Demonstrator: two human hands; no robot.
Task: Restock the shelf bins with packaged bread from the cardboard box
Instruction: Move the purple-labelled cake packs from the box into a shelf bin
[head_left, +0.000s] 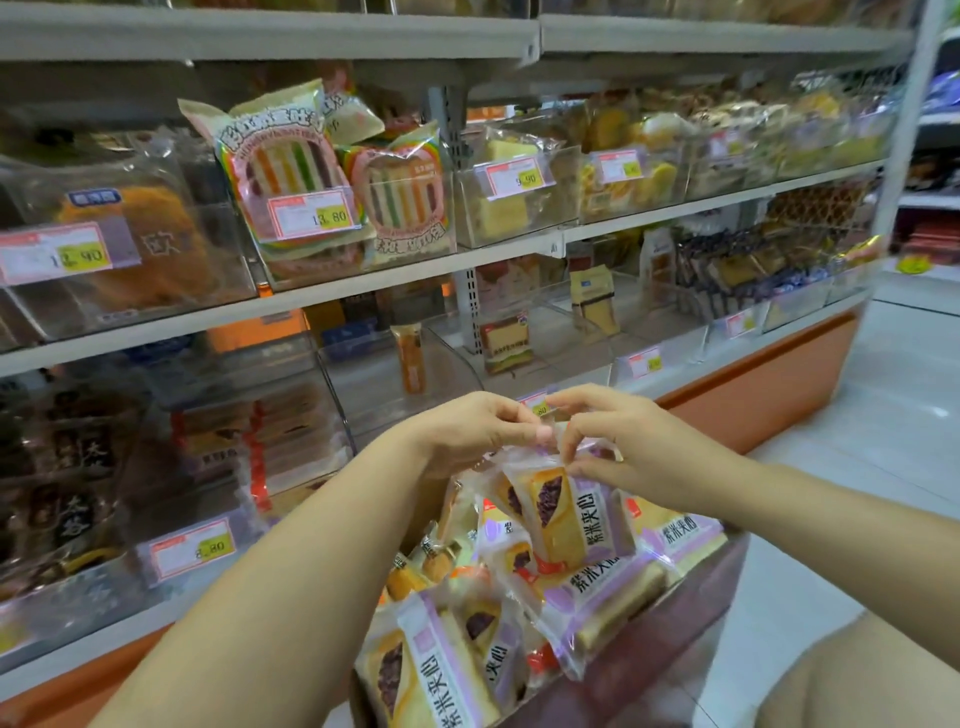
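Clear shelf bins (374, 384) are standing just beyond my fingers (540, 431). My left hand (475, 431) and right hand (621, 449) are both pinching the top seam of one purple bread packet (558, 512), holding it right above the packets (441, 670) filling the cardboard box (654, 670) below.

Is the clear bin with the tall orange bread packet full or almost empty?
Almost empty. Only one tall orange packet shows in the clear bin, standing upright. The rest of the bin looks like bare plastic.
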